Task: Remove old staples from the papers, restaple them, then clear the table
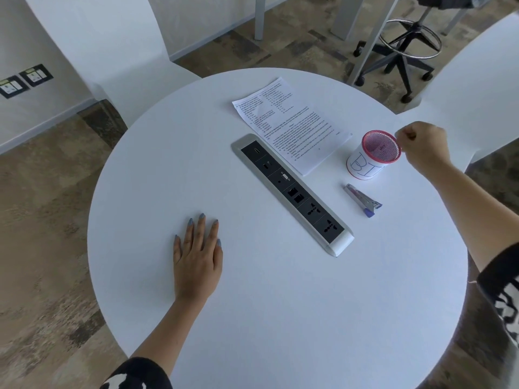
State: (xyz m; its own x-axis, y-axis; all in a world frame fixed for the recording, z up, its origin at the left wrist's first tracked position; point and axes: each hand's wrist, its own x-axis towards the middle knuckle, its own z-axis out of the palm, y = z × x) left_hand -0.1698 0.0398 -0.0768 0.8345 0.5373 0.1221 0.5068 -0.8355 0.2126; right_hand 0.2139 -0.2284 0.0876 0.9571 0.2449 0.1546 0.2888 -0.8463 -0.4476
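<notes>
Right hand (421,144) curled with fingertips pinched above the pink mesh bin's (376,157) far rim, whatever it pinches too small to see, left hand (198,254) flat on counter (280,304), papers (292,124) beside bin, stapler (362,200) just nearer.

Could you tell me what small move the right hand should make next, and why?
Probably open the fingers, letting whatever they may pinch drop into the pink mesh bin: the right hand is curled at its rim. I cannot see a staple. The stapler and papers lie untouched.
</notes>
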